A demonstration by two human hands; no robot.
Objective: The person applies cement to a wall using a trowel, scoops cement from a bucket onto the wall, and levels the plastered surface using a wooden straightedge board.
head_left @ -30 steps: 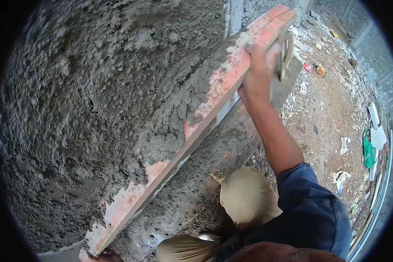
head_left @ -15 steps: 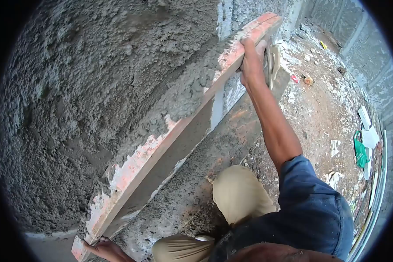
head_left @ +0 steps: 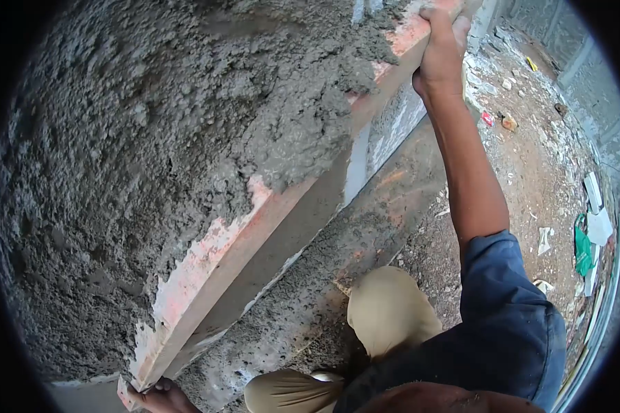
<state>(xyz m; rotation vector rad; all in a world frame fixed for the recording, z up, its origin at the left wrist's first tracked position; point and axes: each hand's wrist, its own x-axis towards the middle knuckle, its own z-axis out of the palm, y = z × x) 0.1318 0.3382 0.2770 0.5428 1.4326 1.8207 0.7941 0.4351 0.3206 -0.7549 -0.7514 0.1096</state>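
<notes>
A long wooden straightedge (head_left: 213, 265) with reddish, mortar-smeared faces slants across the view against the wall. My right hand (head_left: 442, 58) is closed around its upper right end. At the lower left end, my left hand (head_left: 162, 397) grips the board, its fingers partly hidden. Wet grey mortar (head_left: 289, 134) is heaped along the board's wall-side edge and covers part of its top face. Rough fresh mortar coats the wall (head_left: 103, 179) beyond the board, while a smoother grey band (head_left: 282, 234) shows under it.
My bent knees (head_left: 393, 310) are close below the board. Dropped mortar (head_left: 275, 330) lies along the foot of the wall. On the right, the dirt floor holds rubble, a green bag (head_left: 583, 248), white scraps (head_left: 599, 224) and long pipes (head_left: 603, 323) by the far wall.
The straightedge has shifted toward the wall, with its right end higher in view. More mortar has piled onto its top face. My right hand moved up and right with it; both hands keep hold.
</notes>
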